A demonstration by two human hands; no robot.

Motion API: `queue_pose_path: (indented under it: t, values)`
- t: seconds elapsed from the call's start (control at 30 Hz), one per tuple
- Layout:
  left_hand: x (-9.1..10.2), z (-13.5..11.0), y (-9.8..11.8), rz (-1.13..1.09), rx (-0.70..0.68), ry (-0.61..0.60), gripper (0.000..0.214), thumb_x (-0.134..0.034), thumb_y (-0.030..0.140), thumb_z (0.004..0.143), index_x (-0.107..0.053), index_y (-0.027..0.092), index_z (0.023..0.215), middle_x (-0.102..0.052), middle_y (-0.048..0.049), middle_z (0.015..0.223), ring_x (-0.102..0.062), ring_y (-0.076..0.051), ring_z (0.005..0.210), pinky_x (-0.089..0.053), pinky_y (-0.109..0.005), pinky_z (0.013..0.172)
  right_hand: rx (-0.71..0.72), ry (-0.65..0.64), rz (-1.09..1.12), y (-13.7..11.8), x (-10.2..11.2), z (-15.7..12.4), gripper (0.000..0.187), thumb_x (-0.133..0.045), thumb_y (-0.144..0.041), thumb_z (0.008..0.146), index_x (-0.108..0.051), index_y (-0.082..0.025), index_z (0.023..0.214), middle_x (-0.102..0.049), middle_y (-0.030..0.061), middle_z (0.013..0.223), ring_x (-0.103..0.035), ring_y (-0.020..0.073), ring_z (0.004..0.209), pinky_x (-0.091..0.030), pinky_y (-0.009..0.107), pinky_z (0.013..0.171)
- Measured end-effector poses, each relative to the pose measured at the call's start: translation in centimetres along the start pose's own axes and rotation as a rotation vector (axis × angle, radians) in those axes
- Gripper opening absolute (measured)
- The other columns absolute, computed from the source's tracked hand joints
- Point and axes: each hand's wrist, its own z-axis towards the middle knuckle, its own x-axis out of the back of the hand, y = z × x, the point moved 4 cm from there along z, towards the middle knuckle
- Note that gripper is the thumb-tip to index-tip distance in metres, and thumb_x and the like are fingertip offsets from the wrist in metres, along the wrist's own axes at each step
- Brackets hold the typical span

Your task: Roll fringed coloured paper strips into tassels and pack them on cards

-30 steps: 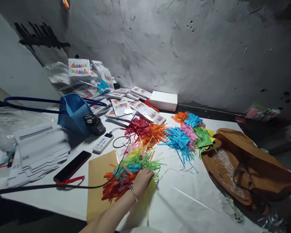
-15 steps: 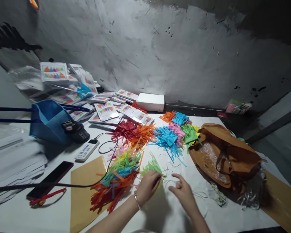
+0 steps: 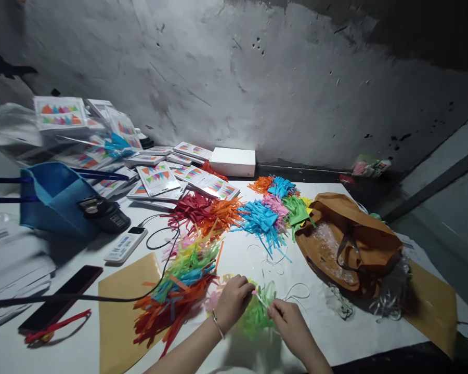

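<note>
Pinching: left hand (image 3: 234,301) and right hand (image 3: 290,322) both close on one light-green fringed paper tassel (image 3: 255,317), at 6 o'clock on the white-covered desk (image 3: 327,337).
Left fingers: curled in and pressed together (image 3: 242,286) over the tassel's upper left edge; the thumb is hidden, so how it grips cannot be told. A thin silver bangle (image 3: 217,324) circles the wrist.
Right fingers: thumb and forefinger (image 3: 273,309) drawn tight on the tassel's right edge, at its 3 o'clock side; the rest are folded loosely behind.
Tassel look: pale green, cut into many narrow strips that fan downward toward 6 o'clock, slightly blurred; a small pinkish-white bit shows at its top between the two hands.
Tassel place: between the hands, its lower fringe lying on the desk, just beside the heap at its 9 o'clock.
Heap: mixed pile of red, orange, green and blue paper tassels (image 3: 179,296), partly over a tan kraft envelope (image 3: 117,291).
String: thin white string loops (image 3: 298,291) at 1 o'clock from the right hand, lying on the desk.
Sorted tassels: red and orange bunches (image 3: 205,213) and a blue bunch (image 3: 261,221) at 12 o'clock from the hands, well apart from them.
Bag: brown fabric bag (image 3: 354,244) lying open at 2 o'clock.
Far left: black phone (image 3: 58,298) and white remote (image 3: 125,245) at 9 to 10 o'clock.
</note>
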Motion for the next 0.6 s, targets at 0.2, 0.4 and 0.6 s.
queue_pose_path:
  t: [0.2,0.4,0.6]
  values:
    - [0.5,1.0,0.2,-0.024,0.020,0.005,0.016,-0.046,0.018,0.089,-0.062,0.018,0.083,-0.060,-0.0068,0.081,-0.054,-0.021,0.077,-0.041,-0.032,0.068,-0.178,-0.195,-0.034,3.1,-0.9,-1.6,0.023,-0.056,-0.027,0.077,-0.048,-0.018,0.057,-0.040,-0.0068,0.054,-0.038,0.0095,0.055,-0.022,0.021,0.051]
    - [1.6,1.5,-0.2,-0.230,0.160,0.041,0.009,-0.047,0.015,0.082,-0.053,0.019,0.077,-0.054,-0.0039,0.080,-0.052,-0.019,0.076,-0.042,-0.031,0.070,-0.176,-0.126,0.003,4.9,-1.3,-2.4,0.020,-0.051,-0.030,0.080,-0.056,-0.018,0.065,-0.039,-0.0060,0.056,-0.040,0.0112,0.056,-0.025,0.022,0.053]
    - [1.9,1.2,0.9,-0.402,0.230,0.009,0.009,-0.045,0.014,0.080,-0.048,0.020,0.074,-0.049,-0.0012,0.076,-0.048,-0.016,0.067,-0.040,-0.027,0.062,-0.194,0.269,-0.057,3.6,1.2,-1.0,0.034,-0.052,-0.041,0.083,-0.062,-0.017,0.105,-0.033,-0.0076,0.056,-0.040,0.0144,0.054,-0.030,0.024,0.056]
